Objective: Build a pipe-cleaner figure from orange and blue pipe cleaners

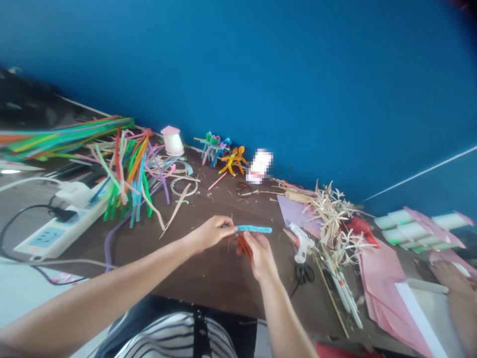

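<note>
Left hand: narrow pinch, fingertips closed on the near end of a blue fuzzy pipe cleaner, which runs level to the right, above the right hand. Right hand: narrow grip on an orange pipe cleaner, which angles down beneath the blue one. Cannot tell whether the right fingers also touch the blue piece. Both hands are held just above the edge of a dark brown table.

Just right of the right hand: a white glue gun, with black-handled scissors directly below it. Further right: a lilac paper sheet, a heap of dry straw-coloured strips, white sticks, pink paper sheets and paper rolls. At the right edge, what looks like another person's hand.

Ahead, near the wall: pipe-cleaner figures and a pink-topped paper lantern. A blurred white object stands beside the figures. Left of the hands: a loose bundle of multicoloured paper strips, touching a white power strip with a black plug in it.
</note>
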`<state>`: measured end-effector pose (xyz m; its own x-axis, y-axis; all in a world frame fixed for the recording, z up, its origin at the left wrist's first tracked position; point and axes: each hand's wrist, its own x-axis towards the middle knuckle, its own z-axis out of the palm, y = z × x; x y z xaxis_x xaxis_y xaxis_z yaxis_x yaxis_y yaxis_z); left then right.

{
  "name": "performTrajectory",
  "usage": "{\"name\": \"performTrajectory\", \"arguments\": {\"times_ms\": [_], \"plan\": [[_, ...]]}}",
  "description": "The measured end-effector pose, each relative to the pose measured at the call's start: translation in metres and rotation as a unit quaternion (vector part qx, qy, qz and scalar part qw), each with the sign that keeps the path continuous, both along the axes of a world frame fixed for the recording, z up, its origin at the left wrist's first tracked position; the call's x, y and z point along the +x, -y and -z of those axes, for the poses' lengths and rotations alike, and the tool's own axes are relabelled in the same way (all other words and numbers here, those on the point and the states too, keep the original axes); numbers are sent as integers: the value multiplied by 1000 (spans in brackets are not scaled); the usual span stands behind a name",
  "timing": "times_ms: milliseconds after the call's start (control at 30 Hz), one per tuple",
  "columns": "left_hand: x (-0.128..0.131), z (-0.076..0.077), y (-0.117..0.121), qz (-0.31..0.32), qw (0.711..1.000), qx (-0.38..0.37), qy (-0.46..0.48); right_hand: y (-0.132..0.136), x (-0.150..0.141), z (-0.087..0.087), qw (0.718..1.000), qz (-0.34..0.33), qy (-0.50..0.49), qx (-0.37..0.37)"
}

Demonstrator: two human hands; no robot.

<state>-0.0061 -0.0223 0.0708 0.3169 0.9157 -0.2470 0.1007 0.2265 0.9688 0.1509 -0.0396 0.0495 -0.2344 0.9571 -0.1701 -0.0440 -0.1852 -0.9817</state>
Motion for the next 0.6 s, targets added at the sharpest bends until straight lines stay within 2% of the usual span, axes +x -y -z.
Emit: {"name": "performTrajectory", "arguments": {"times_ms": [100,200,300,433,600], "plan": [[-2,-5,0,37,982,129,-131,-4,4,4,993,-40,-15,-113],[-4,-8,-1,66,965,173,-187,-6,5,4,986,-41,-33,-156],[-5,-10,-1,82,958,185,-204,-6,3,1,985,-45,-40,-161],[-5,-9,-2,86,964,161,-192,-6,2,-3,988,-78,-20,-131],[-1,0,-1,55,993,27,-104,-6,2,-12,992,-106,37,-64]]}}
